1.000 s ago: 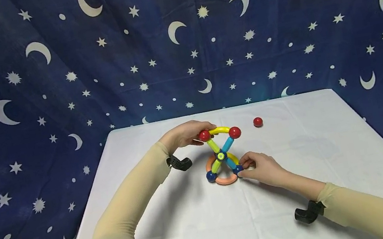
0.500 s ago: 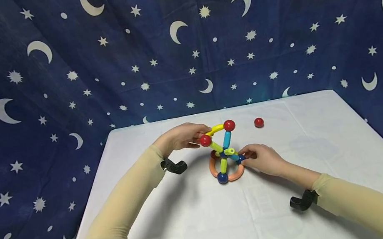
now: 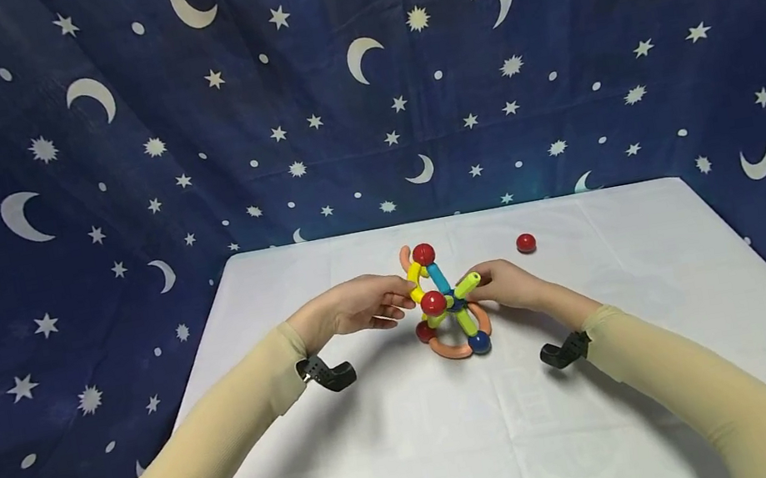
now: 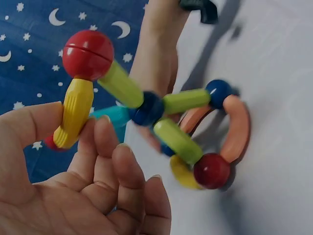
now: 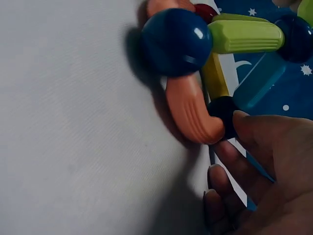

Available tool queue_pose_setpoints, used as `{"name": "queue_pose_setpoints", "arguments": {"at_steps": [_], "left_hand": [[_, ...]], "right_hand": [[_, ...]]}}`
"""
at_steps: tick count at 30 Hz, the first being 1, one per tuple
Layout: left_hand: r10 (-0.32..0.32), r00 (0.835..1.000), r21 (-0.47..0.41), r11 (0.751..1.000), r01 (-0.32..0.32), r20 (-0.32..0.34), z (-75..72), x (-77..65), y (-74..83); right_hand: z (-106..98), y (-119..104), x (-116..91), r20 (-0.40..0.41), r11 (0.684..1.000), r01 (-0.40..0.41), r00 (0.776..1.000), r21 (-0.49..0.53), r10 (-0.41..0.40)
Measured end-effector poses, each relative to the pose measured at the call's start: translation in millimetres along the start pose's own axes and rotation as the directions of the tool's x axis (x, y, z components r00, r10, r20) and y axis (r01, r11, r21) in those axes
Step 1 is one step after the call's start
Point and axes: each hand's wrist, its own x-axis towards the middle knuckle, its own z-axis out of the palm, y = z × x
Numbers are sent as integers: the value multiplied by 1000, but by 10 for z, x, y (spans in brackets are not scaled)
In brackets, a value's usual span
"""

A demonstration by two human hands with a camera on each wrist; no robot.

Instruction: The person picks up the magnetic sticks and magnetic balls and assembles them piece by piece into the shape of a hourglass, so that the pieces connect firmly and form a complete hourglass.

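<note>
A magnetic ball-and-stick model stands on the white cloth between both hands. My left hand (image 3: 374, 300) pinches its upper yellow curved stick (image 4: 77, 107) between thumb and fingers, just under a red ball (image 4: 88, 55). With thumb and fingertips, my right hand (image 3: 508, 283) grips a dark blue ball (image 5: 222, 111) at the base, partly covered by the thumb. Lime sticks (image 4: 181, 139) and light blue sticks (image 5: 261, 81) meet at a central blue ball (image 4: 148, 108). Orange curved sticks (image 4: 238, 127) form part of the bottom ring. One lime stick (image 3: 468, 285) points outward with a bare end.
A loose red ball (image 3: 526, 243) lies toward the back right of the white-covered table (image 3: 419, 453). Behind hangs a dark blue curtain (image 3: 331, 112) with moons and stars. Each wrist carries a black camera mount (image 3: 329, 373).
The model has been turned on the cloth, its front blue base ball swinging rightward. My left hand has come nearer and lower with the yellow stick; my right hand has moved farther back.
</note>
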Motion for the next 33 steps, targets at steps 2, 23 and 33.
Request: {"name": "queue_pose_setpoints", "arguments": {"at_steps": [2, 23, 33], "left_hand": [[0, 1000, -15, 1000, 0, 2, 20, -27, -30], [49, 998, -81, 995, -52, -38, 48, -39, -112], [88, 995, -107, 990, -94, -54, 44, -57, -132]], "right_hand": [[10, -15, 35, 8, 1000, 2, 1000, 3, -2], [-203, -18, -69, -165, 999, 26, 986, -39, -33], [-739, 301, -228, -492, 999, -2, 870, 51, 27]]}}
